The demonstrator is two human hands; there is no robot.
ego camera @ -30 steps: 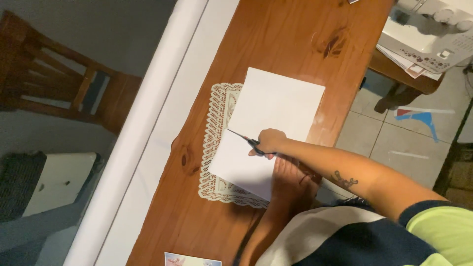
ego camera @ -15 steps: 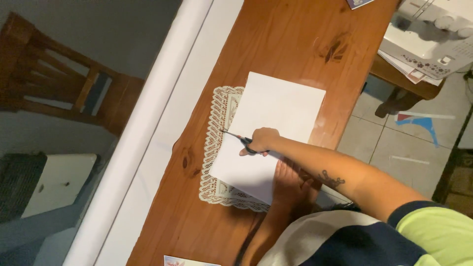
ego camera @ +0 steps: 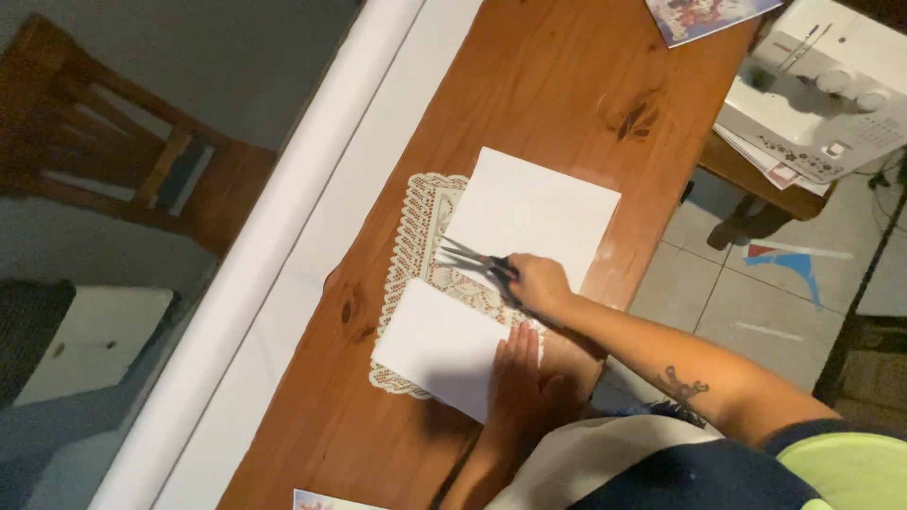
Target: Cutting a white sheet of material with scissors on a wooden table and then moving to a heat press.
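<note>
Head camera looked down on my right hand (ego camera: 537, 283), fingers clenched through the handles of the scissors (ego camera: 477, 262), whose blades stood apart over the lace doily (ego camera: 416, 227). I took that doily as my landmark. One white paper piece (ego camera: 534, 212) lay across the doily's far part and ran onto the wooden table (ego camera: 529, 85) beyond it. A second white paper piece (ego camera: 439, 345) covered the doily's near part, with a strip of lace bare between the two. My left hand (ego camera: 515, 378) lay flat on that nearer piece, fingers released and spread, grasping nothing, only pressing down. The scissor tips pointed toward the doily's edge nearest the white ledge (ego camera: 312, 246). A sewing machine (ego camera: 822, 94) sat well apart from the doily, past the table's other side.

I judged the open blades the risk: resting so close over the lace, they could snag or nick its threads. The nearer sheet might also slide if my flat palm eased off
</note>
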